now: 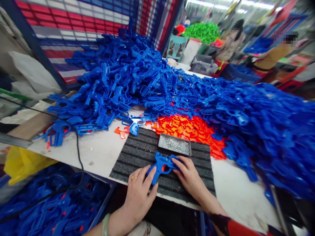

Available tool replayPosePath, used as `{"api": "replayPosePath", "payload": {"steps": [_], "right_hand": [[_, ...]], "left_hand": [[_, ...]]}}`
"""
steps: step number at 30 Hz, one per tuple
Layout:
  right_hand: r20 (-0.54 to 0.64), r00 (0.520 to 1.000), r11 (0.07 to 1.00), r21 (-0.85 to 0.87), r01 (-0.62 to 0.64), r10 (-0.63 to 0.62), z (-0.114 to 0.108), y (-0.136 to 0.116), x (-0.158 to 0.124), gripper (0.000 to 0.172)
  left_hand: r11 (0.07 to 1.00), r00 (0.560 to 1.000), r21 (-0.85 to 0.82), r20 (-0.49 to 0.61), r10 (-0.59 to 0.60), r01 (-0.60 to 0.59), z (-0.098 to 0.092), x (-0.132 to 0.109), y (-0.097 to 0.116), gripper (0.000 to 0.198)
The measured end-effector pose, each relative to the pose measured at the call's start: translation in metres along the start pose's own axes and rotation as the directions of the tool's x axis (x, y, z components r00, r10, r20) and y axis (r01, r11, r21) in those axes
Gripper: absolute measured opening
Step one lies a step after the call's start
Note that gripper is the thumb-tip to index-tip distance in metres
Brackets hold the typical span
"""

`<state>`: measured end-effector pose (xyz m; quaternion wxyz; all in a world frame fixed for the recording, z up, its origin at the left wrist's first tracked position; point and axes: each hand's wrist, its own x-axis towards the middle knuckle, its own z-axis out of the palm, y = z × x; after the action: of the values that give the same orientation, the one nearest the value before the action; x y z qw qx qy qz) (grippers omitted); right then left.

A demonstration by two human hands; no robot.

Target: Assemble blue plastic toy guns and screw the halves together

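A blue plastic toy gun [161, 165] with an orange trigger lies on a dark ribbed mat [137, 154] at the table's front edge. My left hand [139, 193] grips its handle, fingers curled round it. My right hand [188, 175] presses on the gun's body from the right, fingers closed on it. Just behind the gun sits a small grey metal tray [174, 144] of tiny screws. A heap of orange trigger pieces [189, 129] lies behind the tray.
A huge pile of blue gun shells [137, 78] covers the table's back and right side [265, 124]. A bin of assembled guns [56, 206] stands below left, beside a yellow bag [22, 162]. A black cable [78, 154] crosses the table. Two people sit far right.
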<state>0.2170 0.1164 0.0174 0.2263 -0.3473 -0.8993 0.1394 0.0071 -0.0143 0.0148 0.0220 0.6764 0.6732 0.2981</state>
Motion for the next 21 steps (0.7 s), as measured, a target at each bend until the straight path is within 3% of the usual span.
{"api": "replayPosePath", "payload": {"steps": [15,21], "right_hand": [[0.032,0.999,0.999,0.013,-0.030,0.029,0.0014,0.0035,-0.0057,0.043],[0.032,0.999,1.000,0.023,-0.014,0.013,-0.0016,0.0037,-0.0029,0.044]], "left_hand": [[0.993,0.990,0.016,-0.078,0.116,-0.115,-0.0008,-0.0039,-0.0003,0.037],[0.990,0.989,0.032,-0.058,0.137,-0.136,0.0000,-0.0067,-0.0023,0.040]]}}
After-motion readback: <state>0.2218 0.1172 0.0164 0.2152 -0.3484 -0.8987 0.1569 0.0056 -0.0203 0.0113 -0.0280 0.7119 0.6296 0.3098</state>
